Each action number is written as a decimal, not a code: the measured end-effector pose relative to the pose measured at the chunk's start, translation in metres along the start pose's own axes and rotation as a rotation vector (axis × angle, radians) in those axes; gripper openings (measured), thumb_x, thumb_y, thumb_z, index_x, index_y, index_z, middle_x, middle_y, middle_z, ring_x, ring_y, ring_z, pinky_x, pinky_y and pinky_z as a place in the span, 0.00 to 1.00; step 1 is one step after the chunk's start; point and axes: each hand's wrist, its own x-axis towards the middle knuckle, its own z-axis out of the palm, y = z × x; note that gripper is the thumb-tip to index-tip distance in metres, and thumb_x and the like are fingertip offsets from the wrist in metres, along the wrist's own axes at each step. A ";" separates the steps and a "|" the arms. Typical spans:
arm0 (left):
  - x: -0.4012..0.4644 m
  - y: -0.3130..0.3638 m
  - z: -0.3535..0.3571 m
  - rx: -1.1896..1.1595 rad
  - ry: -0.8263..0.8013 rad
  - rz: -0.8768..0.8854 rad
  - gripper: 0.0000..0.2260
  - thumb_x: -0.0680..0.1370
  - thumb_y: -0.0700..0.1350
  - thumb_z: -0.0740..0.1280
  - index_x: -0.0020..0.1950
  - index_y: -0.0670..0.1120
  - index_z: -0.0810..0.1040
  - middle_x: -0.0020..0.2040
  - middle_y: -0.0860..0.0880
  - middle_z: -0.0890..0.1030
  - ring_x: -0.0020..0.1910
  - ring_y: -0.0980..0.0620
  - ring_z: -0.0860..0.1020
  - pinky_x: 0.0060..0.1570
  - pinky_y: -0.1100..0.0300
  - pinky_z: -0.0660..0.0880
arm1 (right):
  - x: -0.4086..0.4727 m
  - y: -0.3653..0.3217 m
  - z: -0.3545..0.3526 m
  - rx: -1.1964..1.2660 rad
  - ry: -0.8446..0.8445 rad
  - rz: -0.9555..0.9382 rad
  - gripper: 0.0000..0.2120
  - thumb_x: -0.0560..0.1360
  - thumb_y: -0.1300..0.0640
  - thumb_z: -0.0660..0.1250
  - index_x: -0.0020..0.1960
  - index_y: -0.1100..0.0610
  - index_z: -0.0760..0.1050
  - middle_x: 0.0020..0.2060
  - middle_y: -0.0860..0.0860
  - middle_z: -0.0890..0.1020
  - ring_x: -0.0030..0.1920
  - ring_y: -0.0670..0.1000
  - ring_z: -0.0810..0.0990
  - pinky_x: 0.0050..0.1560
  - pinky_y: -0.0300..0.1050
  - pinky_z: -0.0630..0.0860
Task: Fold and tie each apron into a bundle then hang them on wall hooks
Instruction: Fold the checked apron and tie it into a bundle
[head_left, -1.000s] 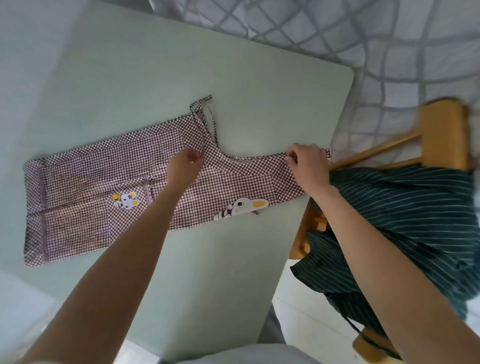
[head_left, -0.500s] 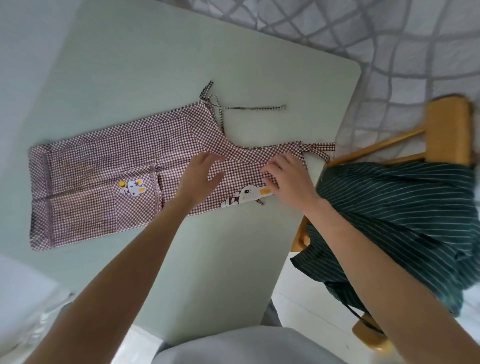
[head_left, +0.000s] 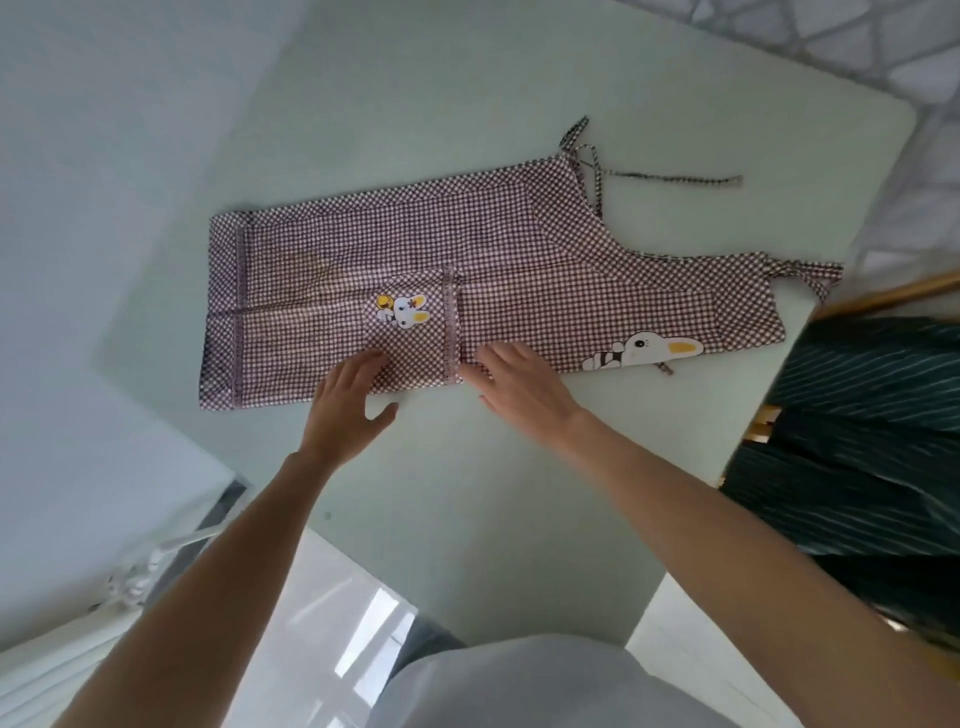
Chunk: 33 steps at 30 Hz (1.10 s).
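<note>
- Both hands lie flat and open on the near edge of the checked apron. The left hand has its fingertips on the cloth by the small bunny patch. The right hand rests just beside it, on the other side of the lace strip. Neither hand holds anything.
- A moment ago the hands were up at the top part of the apron, near the neck. Now they have slid down to the middle of the long side.
- The apron lies on the pale green table, folded into a long strip. One tie string lies stretched out on the table, away from the cloth. The neck strap hangs over the table edge.
- I think the top is smoothed now, and the next job is to fold the strip over once more to make it thin. The tying and the hanging are not done yet.
- A dark striped cloth waits on the wooden chair to the right. It may be the next apron, but I cannot tell for sure.
</note>
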 end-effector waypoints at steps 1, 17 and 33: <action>0.000 -0.009 -0.002 0.006 -0.002 0.027 0.27 0.71 0.50 0.72 0.68 0.47 0.69 0.67 0.48 0.71 0.66 0.46 0.68 0.62 0.41 0.70 | 0.007 -0.007 0.002 -0.011 0.010 0.021 0.17 0.69 0.59 0.66 0.58 0.56 0.74 0.44 0.52 0.77 0.43 0.52 0.76 0.43 0.46 0.74; -0.026 -0.116 -0.047 -0.038 0.133 0.040 0.10 0.78 0.41 0.65 0.57 0.45 0.81 0.48 0.43 0.84 0.41 0.40 0.81 0.39 0.52 0.76 | 0.002 -0.066 0.020 -0.022 0.067 0.271 0.13 0.76 0.52 0.60 0.53 0.59 0.77 0.45 0.53 0.80 0.44 0.54 0.78 0.41 0.49 0.78; 0.002 -0.151 -0.104 -0.016 0.236 -0.089 0.09 0.79 0.45 0.62 0.53 0.41 0.74 0.44 0.40 0.81 0.42 0.38 0.79 0.41 0.47 0.74 | 0.033 -0.001 -0.058 0.103 0.221 0.623 0.07 0.74 0.63 0.68 0.51 0.62 0.78 0.41 0.59 0.83 0.39 0.58 0.81 0.42 0.48 0.76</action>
